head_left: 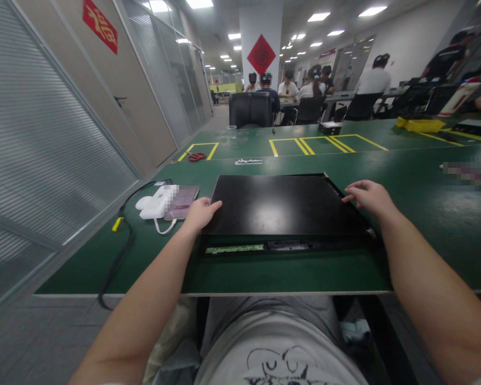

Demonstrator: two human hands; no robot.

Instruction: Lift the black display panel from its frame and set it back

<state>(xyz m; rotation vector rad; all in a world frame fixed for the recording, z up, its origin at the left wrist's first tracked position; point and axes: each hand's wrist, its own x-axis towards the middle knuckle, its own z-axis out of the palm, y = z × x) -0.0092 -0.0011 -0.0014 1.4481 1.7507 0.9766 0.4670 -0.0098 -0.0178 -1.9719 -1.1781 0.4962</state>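
Note:
A flat black screen panel (270, 206) lies over a thin black frame (304, 245) on the green table. Along the frame's near side runs a green circuit board strip (234, 249). My left hand (202, 214) grips the panel's left edge, thumb on the top face and the other fingers mostly hidden behind it. At the right edge, my right hand (369, 197) has its fingers partly bent and apart, with the tips close to the frame's side. Whether those fingertips touch the frame, I cannot tell.
On the left lie a phone (182, 201), a white device (157, 203) and a black cable (124, 251). Red-handled scissors (196, 156) and a small silvery tool (248, 161) sit farther back. Yellow tape marks (307, 146) cross the far table. Several people sit beyond.

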